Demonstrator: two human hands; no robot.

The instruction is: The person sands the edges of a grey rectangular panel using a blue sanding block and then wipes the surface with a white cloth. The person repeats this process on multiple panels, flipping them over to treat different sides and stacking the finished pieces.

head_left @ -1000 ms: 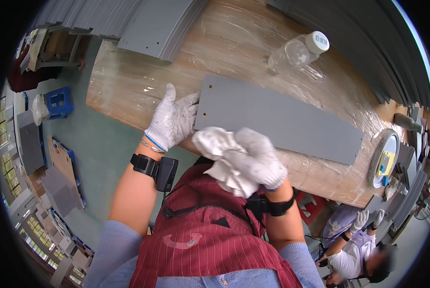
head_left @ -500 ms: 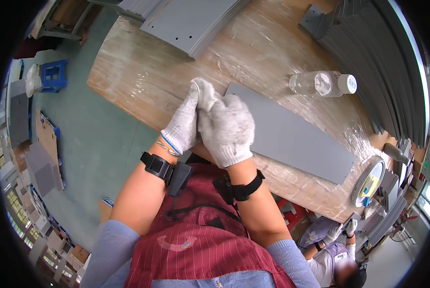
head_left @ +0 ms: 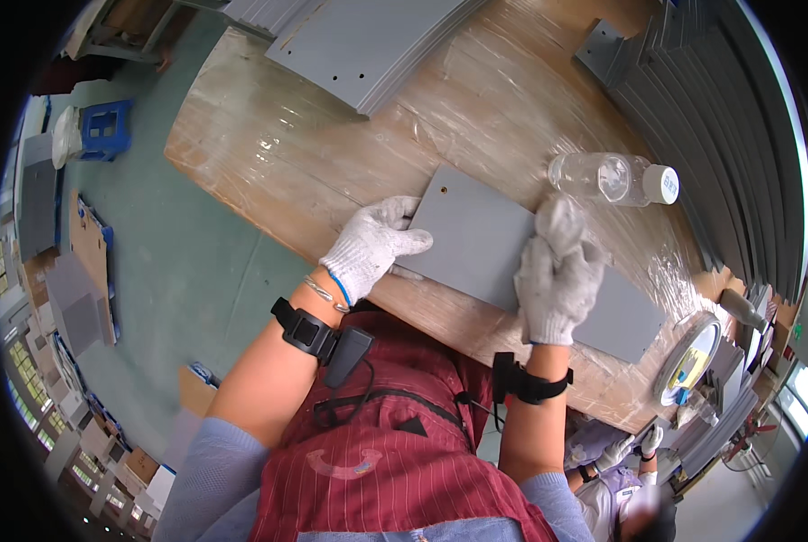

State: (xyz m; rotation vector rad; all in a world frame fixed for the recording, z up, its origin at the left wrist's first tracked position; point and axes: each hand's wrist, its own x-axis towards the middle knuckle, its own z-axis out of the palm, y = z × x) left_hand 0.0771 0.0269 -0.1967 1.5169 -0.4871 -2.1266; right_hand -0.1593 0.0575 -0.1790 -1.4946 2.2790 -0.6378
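A flat grey panel (head_left: 476, 237) with a small hole near its far left corner lies slantwise along the table's near edge. My left hand (head_left: 368, 248), in a white knitted glove, grips the panel's left end, thumb along the edge. Over the panel's middle, my gloved right hand (head_left: 556, 294) is closed on a crumpled white cloth (head_left: 562, 224), slightly blurred by motion. Just beyond that hand, a clear plastic bottle (head_left: 603, 178) with a white cap lies on its side.
Plastic film covers the wooden table (head_left: 269, 154). A stack of grey panels (head_left: 368, 45) stands at the far side, with more panels (head_left: 702, 135) along the right. A round clear-rimmed container (head_left: 688, 359) sits at the right edge. Another person (head_left: 616, 488) works at lower right.
My hands, together before left of the panel, have parted. The left has taken hold of the panel's end; the right has moved right over its surface with the cloth.
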